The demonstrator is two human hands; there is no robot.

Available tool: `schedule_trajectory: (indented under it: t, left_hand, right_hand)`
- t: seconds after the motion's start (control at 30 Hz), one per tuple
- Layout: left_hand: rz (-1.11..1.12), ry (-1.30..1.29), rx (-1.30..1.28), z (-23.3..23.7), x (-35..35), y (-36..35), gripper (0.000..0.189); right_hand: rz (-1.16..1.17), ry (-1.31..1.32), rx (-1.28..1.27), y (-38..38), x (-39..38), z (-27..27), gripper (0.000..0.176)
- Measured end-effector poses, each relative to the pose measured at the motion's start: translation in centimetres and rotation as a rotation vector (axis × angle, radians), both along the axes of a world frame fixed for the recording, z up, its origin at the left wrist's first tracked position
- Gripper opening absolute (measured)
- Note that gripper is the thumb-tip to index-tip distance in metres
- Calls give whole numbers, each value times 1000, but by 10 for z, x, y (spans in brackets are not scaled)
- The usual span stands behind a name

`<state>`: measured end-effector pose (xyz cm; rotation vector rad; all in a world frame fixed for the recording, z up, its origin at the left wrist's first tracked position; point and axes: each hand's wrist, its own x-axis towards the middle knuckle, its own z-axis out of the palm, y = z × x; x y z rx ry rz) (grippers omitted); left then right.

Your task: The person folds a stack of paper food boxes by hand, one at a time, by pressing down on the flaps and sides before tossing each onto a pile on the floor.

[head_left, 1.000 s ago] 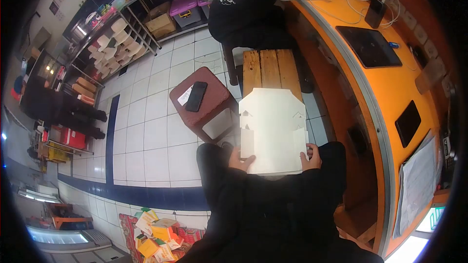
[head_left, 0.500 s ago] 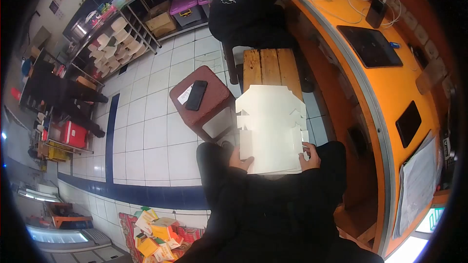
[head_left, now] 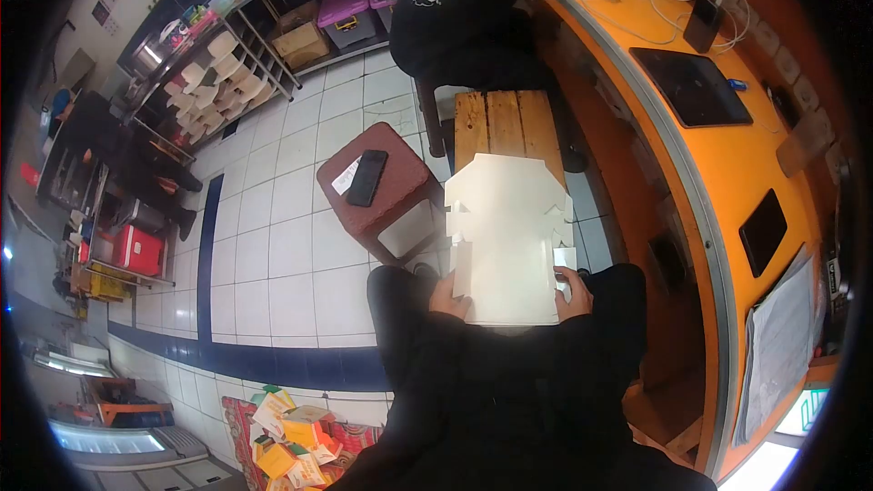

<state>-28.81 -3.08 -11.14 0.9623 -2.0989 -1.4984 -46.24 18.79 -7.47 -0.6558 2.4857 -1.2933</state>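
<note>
A pale, die-cut sheet of card (head_left: 507,236) with notched sides and partly raised side flaps lies over my lap and the near end of a wooden bench (head_left: 500,123). My left hand (head_left: 449,298) grips its lower left edge, beside a raised flap. At the lower right edge, my right hand (head_left: 574,295) has its fingers curled round the side flap. To the left is a maroon stool (head_left: 391,191) with a black phone (head_left: 367,178) and a small white paper on top.
An orange counter (head_left: 627,27) with a tablet (head_left: 691,86), cables and papers runs along the right. A person in black (head_left: 464,27) sits beyond the bench; another person (head_left: 118,150) stands far left. Yellow and white boxes (head_left: 300,436) lie lower left.
The card has shifted and turned slightly, and its side flaps stand more folded up. My left hand has moved a little right, my right hand slightly left. The person at far left has changed posture.
</note>
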Motion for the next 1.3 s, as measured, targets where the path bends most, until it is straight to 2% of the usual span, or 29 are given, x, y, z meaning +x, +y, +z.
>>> schedule_trajectory:
  t: [0.07, 0.37, 0.43, 0.57, 0.77, 0.83, 0.87, 0.93, 0.97, 1.03, 1.17, 1.23, 1.27, 1.3]
  left_hand:
    - [0, -50, -96, -5, 2, -1, 62]
    - [23, 9, -70, -17, 4, -4, 68]
    - [0, 64, 33, -15, 4, -6, 70]
    - [3, 30, 43, -7, 3, -3, 71]
    - [-137, -27, -150, 25, -2, 10, 76]
    - [-141, -206, -193, 22, -2, 15, 76]
    - [-141, -206, -192, 20, -3, 17, 76]
    - [-171, -345, -577, 21, -8, 21, 71]
    - [-171, -344, -578, 21, -11, 24, 71]
    - [-184, -597, -597, 43, -19, 30, 66]
    - [-169, -561, -643, 45, -18, 32, 62]
    - [27, -393, -808, 60, -15, 36, 56]
    - [115, -319, -882, 71, -17, 39, 43]
    - [115, -320, -885, 79, -22, 39, 43]
  right_hand:
    - [14, 8, 22, 1, 0, -1, 51]
    - [35, 5, 17, 1, 0, -1, 53]
    - [31, -15, -21, 0, 0, -1, 53]
    - [5, -15, -1, -1, 2, 0, 52]
    - [86, 67, 126, 0, 3, 5, 53]
    - [114, 121, 168, -1, 5, 9, 54]
    - [151, 170, 213, -3, 7, 11, 55]
    - [187, 220, 256, -8, 12, 12, 55]
    - [196, 256, 335, -11, 14, 13, 55]
    - [206, 295, 411, -13, 16, 14, 55]
    - [204, 312, 411, -11, 17, 15, 54]
    - [189, 332, 404, -9, 17, 14, 53]
    - [178, 361, 400, -9, 18, 13, 53]
    - [168, 387, 395, -9, 19, 12, 52]
